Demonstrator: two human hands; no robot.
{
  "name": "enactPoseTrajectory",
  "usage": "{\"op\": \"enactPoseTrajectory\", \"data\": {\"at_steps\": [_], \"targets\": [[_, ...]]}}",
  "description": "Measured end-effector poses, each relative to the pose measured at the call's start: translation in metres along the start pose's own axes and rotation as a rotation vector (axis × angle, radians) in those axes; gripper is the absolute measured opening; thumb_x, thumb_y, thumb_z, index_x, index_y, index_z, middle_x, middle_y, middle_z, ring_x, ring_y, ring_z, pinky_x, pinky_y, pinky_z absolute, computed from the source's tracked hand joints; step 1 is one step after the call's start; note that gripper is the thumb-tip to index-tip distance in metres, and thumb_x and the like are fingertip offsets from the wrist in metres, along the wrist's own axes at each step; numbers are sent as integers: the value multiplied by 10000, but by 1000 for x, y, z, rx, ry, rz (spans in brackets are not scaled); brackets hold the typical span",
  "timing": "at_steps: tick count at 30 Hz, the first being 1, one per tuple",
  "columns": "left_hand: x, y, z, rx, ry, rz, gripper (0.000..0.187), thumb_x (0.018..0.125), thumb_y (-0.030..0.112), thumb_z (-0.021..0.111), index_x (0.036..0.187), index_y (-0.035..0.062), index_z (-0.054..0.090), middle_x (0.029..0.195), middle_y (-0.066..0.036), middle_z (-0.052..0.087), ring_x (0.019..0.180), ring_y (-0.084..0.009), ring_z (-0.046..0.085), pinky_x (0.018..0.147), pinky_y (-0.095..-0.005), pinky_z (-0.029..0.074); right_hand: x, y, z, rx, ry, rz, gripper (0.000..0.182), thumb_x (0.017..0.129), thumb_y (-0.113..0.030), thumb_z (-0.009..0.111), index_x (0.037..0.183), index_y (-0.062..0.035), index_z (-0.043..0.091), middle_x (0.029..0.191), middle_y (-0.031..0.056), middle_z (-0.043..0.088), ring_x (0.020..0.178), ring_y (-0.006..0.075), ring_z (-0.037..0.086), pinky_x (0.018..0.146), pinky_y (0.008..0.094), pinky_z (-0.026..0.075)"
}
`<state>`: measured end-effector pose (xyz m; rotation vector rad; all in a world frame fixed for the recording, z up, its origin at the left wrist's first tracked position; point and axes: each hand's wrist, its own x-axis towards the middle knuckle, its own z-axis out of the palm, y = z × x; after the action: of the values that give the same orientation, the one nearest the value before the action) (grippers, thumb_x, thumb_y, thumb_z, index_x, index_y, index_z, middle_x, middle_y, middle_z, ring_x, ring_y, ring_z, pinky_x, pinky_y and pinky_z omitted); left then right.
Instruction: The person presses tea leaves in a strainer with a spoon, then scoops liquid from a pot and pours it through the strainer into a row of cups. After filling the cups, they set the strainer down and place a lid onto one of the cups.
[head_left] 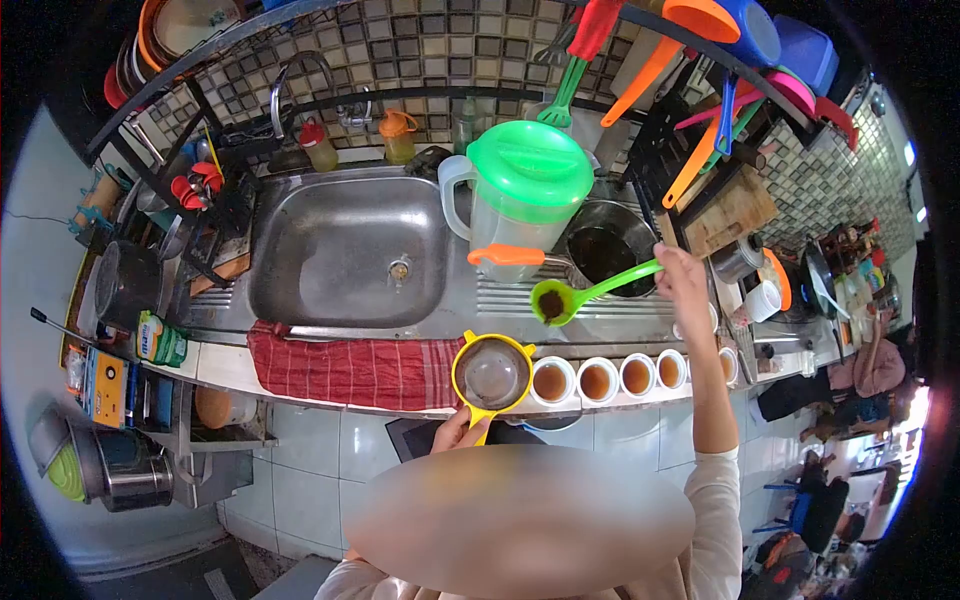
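My left hand (459, 432) is closed on the handle of a yellow strainer (462, 392), which is held level by the counter's front edge. Raised over the right side of the counter, my right hand (678, 275) grips the handle of a lime-green ladle (617, 281). Dark brown liquid lies in the ladle's bowl, just above the ribbed drainboard. Behind it stands a metal pot (640, 222) of dark liquid, with an orange-handled utensil (508, 256) beside it. Several white cups (551, 401) of brown drink line the edge right of the strainer.
A big pitcher (530, 172) with a green lid stands behind the ladle. Left of it is a steel sink (345, 250). A red checked cloth (350, 368) covers part of the front edge. Utensils hang from a rack overhead. Several people are at the far right.
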<state>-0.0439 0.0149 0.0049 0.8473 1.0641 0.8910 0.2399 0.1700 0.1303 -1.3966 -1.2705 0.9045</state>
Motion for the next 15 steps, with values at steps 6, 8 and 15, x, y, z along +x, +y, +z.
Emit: {"op": "enactPoseTrajectory", "data": {"at_steps": [6, 8, 15], "targets": [[1, 0, 1, -21, -4, 29, 177, 876, 168, 480, 968, 19, 503, 637, 2, 485, 458, -68, 487, 402, -213, 414, -19, 10, 35, -15, -222, 1, 285, 846, -263, 524, 665, -44, 544, 525, -41, 439, 477, 17, 344, 424, 196, 250], [1, 0, 1, -23, -16, 48, 175, 875, 169, 483, 964, 19, 506, 619, 0, 481, 453, -68, 486, 394, -213, 413, -29, 9, 48, -51, -241, -24, 297, 849, -262, 518, 662, -32, 535, 520, -39, 430, 481, 23, 342, 430, 206, 255], [4, -5, 1, -6, -4, 62, 178, 873, 171, 487, 963, 19, 512, 586, 1, 474, 445, -70, 490, 382, -218, 412, -60, 7, 63, -261, -316, -264, 261, 843, -196, 521, 674, 2, 494, 508, 45, 390, 462, 93, 342, 432, 261, 273]]}}
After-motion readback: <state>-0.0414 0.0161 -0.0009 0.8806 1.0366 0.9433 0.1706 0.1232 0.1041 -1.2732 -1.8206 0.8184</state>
